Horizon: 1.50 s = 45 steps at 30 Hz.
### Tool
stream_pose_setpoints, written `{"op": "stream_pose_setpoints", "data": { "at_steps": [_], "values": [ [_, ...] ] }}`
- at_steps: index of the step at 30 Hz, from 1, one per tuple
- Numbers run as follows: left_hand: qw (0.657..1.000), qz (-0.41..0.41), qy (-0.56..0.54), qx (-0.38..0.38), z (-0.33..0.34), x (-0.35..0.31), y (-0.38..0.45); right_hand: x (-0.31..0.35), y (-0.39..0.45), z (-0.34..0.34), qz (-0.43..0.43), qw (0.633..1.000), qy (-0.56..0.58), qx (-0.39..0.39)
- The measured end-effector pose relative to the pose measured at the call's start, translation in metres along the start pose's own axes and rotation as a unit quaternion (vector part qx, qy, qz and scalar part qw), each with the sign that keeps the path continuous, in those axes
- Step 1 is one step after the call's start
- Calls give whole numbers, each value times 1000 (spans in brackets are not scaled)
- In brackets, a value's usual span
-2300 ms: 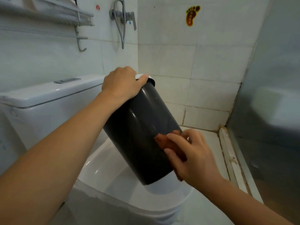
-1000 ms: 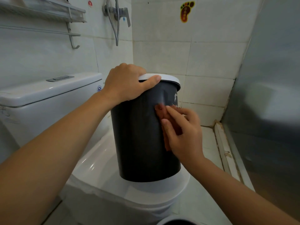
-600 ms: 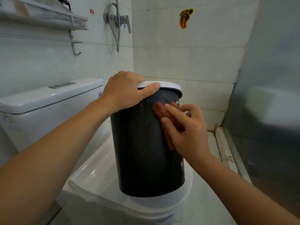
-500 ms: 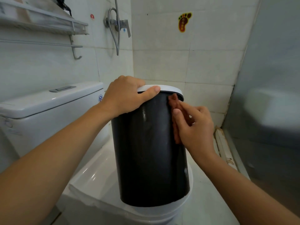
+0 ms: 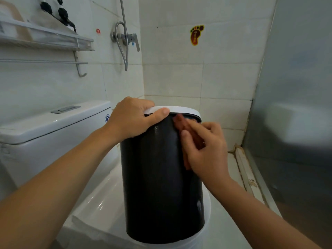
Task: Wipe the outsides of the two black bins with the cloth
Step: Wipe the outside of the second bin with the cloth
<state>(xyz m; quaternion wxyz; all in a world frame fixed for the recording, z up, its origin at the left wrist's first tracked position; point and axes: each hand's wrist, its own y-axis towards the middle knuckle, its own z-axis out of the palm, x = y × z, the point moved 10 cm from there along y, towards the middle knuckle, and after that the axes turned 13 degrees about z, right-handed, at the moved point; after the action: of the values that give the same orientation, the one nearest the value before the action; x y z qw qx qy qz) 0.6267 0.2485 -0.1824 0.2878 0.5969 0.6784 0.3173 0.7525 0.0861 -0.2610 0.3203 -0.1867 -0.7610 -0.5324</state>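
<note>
The black bin (image 5: 161, 177) now stands upright under the left hand (image 5: 133, 117) clamped on its rim; the right hand (image 5: 204, 148) has slid the cloth (image 5: 181, 123) up beneath the rim, pressing it flat.

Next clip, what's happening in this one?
A person is wiping a black bin that stands upright on the closed toilet lid. The left hand grips the bin's white rim to steady it. The right hand presses a reddish-brown cloth flat against the upper right side of the bin, just under the rim. Only this one bin is in view.
</note>
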Motion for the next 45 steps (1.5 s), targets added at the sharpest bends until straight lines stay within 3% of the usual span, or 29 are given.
{"op": "stream_pose_setpoints", "data": {
  "at_steps": [2, 4, 9, 11, 15, 17, 20, 22, 27, 32, 36, 40, 45],
  "values": [
    [1000, 1, -1, 2, 1, -1, 0, -18, 9, -3, 84, 996, 17, -14],
    [1000, 1, 2, 1, 2, -1, 0, -14, 5, -2, 79, 997, 5, -12],
    [1000, 4, 7, -11, -1, 1, -1, 34, -23, 14, -156, 986, -54, 32],
    [1000, 6, -1, -12, -2, 1, -2, 24, -11, 9, -115, 993, -27, 24],
    [1000, 9, 1, -8, 0, -2, -2, -29, 11, -5, 116, 990, 77, -15],
    [1000, 13, 4, -14, 0, -3, -2, -23, 5, -6, 88, 993, 68, -25],
    [999, 4, -5, -34, -4, 5, -4, 7, -19, 6, -51, 999, 10, 4],
    [999, -8, -17, -40, -6, 13, -7, 12, -23, 12, -94, 995, -5, 26],
    [998, -6, -17, -54, -2, 12, -13, -35, -2, 9, 116, 991, 62, 35],
    [996, -28, -71, -36, 3, 23, -14, -35, -9, 15, 100, 992, 45, 66],
    [992, -45, -107, 53, 6, 27, -6, -33, -8, 16, 87, 993, 34, 69],
    [992, -8, -49, 117, 5, 5, 12, -32, -6, 17, 80, 994, 37, 71],
    [986, 38, 111, 121, 27, -24, 32, -23, -11, 23, 48, 996, 35, 70]
  ]
}}
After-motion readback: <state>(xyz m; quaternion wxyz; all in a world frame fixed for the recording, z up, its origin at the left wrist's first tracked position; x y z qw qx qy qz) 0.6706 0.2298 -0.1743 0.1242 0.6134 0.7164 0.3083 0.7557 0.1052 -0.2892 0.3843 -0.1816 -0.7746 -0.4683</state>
